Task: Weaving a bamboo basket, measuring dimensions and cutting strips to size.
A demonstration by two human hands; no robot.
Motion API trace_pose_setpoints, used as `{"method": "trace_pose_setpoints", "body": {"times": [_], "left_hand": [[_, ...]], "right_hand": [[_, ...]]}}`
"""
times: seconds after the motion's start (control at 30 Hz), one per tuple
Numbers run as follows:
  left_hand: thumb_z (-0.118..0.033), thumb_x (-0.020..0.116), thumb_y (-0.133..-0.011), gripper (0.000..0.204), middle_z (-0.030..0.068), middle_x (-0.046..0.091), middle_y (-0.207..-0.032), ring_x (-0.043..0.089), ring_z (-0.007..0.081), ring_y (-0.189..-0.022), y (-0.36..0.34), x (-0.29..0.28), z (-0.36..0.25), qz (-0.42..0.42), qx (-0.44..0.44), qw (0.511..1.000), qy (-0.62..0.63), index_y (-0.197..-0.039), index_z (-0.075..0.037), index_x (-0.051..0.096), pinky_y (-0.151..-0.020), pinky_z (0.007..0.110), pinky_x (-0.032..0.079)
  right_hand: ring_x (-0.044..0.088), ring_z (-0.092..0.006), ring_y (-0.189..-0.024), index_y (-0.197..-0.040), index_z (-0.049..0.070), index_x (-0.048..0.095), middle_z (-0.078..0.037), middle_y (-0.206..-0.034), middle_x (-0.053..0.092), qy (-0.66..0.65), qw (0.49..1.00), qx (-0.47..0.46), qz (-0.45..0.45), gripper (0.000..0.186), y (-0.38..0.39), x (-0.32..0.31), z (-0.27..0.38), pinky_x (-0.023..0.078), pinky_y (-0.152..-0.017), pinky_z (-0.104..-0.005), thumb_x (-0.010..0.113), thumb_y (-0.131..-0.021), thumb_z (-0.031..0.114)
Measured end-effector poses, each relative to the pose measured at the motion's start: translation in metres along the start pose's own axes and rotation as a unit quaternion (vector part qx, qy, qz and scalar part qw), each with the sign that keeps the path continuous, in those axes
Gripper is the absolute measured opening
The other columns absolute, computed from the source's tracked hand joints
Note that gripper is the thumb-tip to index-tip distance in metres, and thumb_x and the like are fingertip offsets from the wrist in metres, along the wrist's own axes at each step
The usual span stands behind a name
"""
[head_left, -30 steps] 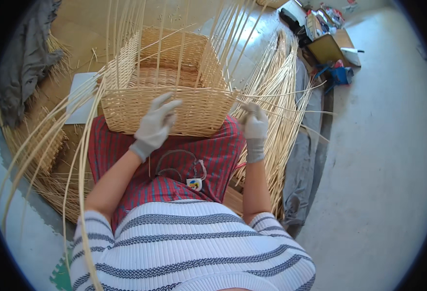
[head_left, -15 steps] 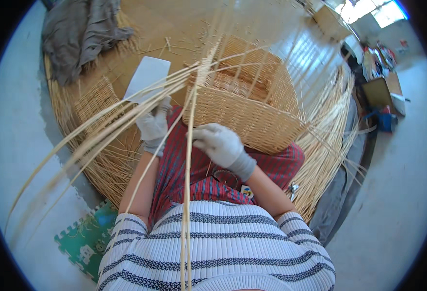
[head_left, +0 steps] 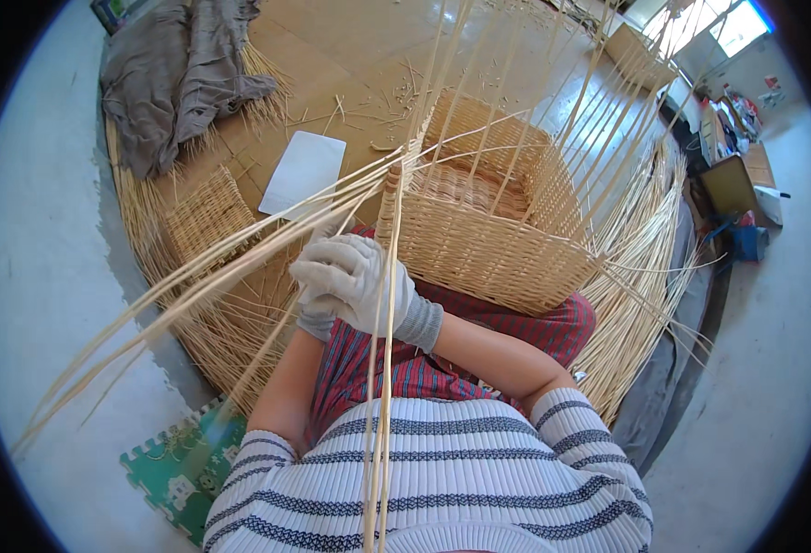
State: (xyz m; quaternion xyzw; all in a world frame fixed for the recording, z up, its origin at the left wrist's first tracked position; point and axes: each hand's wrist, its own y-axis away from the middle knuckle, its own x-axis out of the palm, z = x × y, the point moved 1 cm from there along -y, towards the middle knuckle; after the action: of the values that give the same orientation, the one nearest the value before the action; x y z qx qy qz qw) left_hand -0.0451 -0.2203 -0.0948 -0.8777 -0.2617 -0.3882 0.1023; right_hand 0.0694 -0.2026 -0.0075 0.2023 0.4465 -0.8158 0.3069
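My right hand (head_left: 359, 281), in a pale glove with a grey cuff, is closed at the left corner of a wicker basket (head_left: 493, 244). A blurred loose wicker strand (head_left: 265, 359) runs down and left from its curled fingers. My left hand (head_left: 330, 228), gloved too, is mostly hidden behind the right; part of it shows just under a bundle of long strands (head_left: 240, 263) reaching left from the basket corner. The basket rests tilted on my lap, with upright stakes (head_left: 576, 111) rising from its walls. Two long strands (head_left: 382, 387) hang from the corner toward my chest.
Cut wicker rods (head_left: 631, 295) lie heaped on the right. To the left are a woven wicker piece (head_left: 210, 217), a white board (head_left: 304, 173), a grey cloth (head_left: 180, 88) over more rods, and a green foam mat (head_left: 180, 470). Wicker scraps litter the floor ahead.
My right hand has moved left and up, over my left hand, and closed on a strand. That strand has swung left. The whole view has shifted slightly.
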Motion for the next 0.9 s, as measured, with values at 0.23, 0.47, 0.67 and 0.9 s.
{"method": "trace_pose_setpoints", "body": {"times": [0.23,0.47,0.67,0.9], "left_hand": [[-0.005,0.067,-0.092,0.023,0.0056,0.068,-0.098,0.064,0.0155,-0.082,-0.001,0.045,-0.011,-0.095,-0.023,0.994,0.051,-0.115,-0.005,0.066,-0.076,0.027,0.054],[-0.008,0.072,-0.09,0.022,-0.0007,0.068,-0.088,0.057,0.0057,-0.073,-0.033,0.019,0.0,0.029,0.251,0.845,-0.472,-0.11,0.001,0.068,-0.062,0.021,0.05],[-0.002,0.072,-0.088,0.025,0.0055,0.069,-0.105,0.063,0.0137,-0.097,-0.021,0.028,0.01,-0.01,0.165,0.923,-0.348,-0.112,-0.001,0.067,-0.087,0.028,0.051],[0.002,0.069,-0.086,0.023,0.0042,0.066,-0.096,0.062,0.0118,-0.085,-0.012,0.016,0.005,0.053,0.225,0.887,-0.4,-0.108,-0.001,0.065,-0.072,0.025,0.053]], "right_hand": [[0.062,-0.0312,-0.104,-0.119,0.011,0.063,-0.008,-0.115,0.063,0.005,0.998,-0.002,-0.056,0.046,0.012,0.0,0.012,0.052,-0.089,-0.0417,0.076,-0.075,0.017],[0.066,-0.0278,-0.087,-0.106,0.009,0.067,-0.007,-0.1,0.067,-0.026,0.999,0.036,-0.026,0.025,0.034,-0.006,0.018,0.054,-0.072,-0.04,0.067,-0.081,0.01],[0.066,-0.0273,-0.083,-0.103,0.012,0.069,-0.006,-0.099,0.068,-0.039,0.995,0.077,-0.043,0.022,0.039,-0.003,0.007,0.055,-0.069,-0.0381,0.069,-0.082,0.013],[0.066,-0.028,-0.093,-0.111,0.013,0.067,-0.006,-0.11,0.066,-0.05,0.994,0.052,-0.078,0.037,0.026,-0.009,0.009,0.055,-0.077,-0.0387,0.075,-0.075,0.009]]}}
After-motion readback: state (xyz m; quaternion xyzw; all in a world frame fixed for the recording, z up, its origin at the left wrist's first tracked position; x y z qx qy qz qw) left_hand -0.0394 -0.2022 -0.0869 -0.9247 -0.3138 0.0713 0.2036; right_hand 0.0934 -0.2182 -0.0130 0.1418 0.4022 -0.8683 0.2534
